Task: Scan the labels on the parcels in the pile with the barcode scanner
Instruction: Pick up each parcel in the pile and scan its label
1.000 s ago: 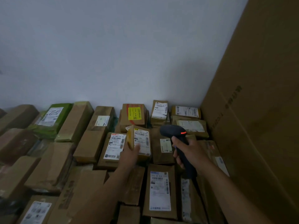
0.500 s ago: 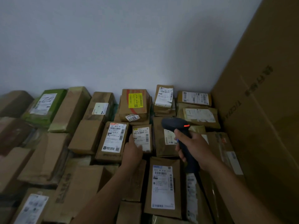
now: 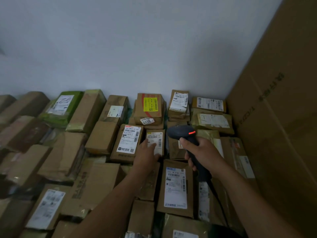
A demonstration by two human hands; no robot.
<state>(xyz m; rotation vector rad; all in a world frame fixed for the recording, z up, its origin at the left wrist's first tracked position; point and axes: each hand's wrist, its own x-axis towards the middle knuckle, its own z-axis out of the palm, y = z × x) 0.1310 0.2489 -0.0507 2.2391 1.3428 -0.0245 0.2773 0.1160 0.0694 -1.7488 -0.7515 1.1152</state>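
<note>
A pile of brown cardboard parcels covers the floor up to the wall. My right hand grips the handle of a dark barcode scanner whose red light glows on its head. The scanner's head hangs over the middle of the pile. My left hand lies with straight fingers on a small parcel with a white label, lying flat just left of the scanner. Beside it lies a larger box with a white barcode label. Nearer me, a flat parcel with a long white label lies face up.
A tall cardboard sheet stands along the right side. A pale wall closes the back. A box with a yellow label and a green parcel sit in the back row. More labelled boxes lie at the lower left.
The small parcel was tilted up in my left hand; it now lies flat with my fingers spread on its label. My head has tipped, shifting the pile lower in view. The scanner stays over the middle.
</note>
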